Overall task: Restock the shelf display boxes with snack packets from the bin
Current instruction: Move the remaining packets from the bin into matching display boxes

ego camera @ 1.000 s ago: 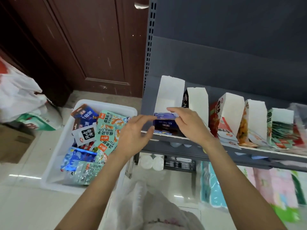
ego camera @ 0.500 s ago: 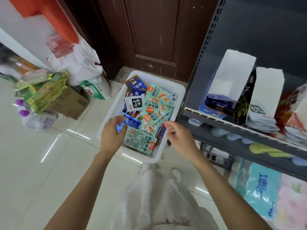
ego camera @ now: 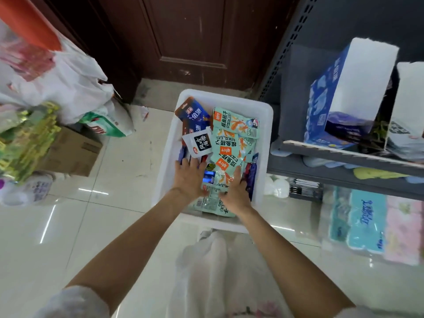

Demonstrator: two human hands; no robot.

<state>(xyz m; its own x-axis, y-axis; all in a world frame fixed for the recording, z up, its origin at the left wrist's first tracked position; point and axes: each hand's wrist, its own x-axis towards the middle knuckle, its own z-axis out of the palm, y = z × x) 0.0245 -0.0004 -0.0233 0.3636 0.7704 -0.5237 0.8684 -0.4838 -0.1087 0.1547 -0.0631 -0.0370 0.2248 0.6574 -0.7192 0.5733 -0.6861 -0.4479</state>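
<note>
Reaching down into the white plastic bin (ego camera: 266, 125), both hands lie among the snack packets. The bin sits on glossy cream floor tiles (ego camera: 110, 203), directly in front of a dark brown wooden door (ego camera: 195, 35). Left of the bin are a brown cardboard box (ego camera: 73, 152), white plastic bags (ego camera: 68, 81) and a blurred stack of yellow-green packs (ego camera: 29, 136). Right of the bin stands a dark grey metal shelf (ego camera: 344, 166) carrying a blue display box (ego camera: 325, 106) with a white inner flap, and a second box beside it, cut by the frame edge. Below the shelf, well right of the bin, are wrapped tissue packs (ego camera: 364, 223) in teal and pink.

Inside the bin, mint-green packets (ego camera: 231, 145) with orange label squares carry Chinese characters I cannot read surely; a white packet with a black panel (ego camera: 199, 142) and dark blue packets (ego camera: 195, 115) lie towards the door end. The left hand (ego camera: 190, 177) rests flat on the pile, fingers spread. The right hand (ego camera: 236, 193) presses on a mint-green packet at the near end, fingers straight and close together; whether it pinches anything, I cannot tell.
</note>
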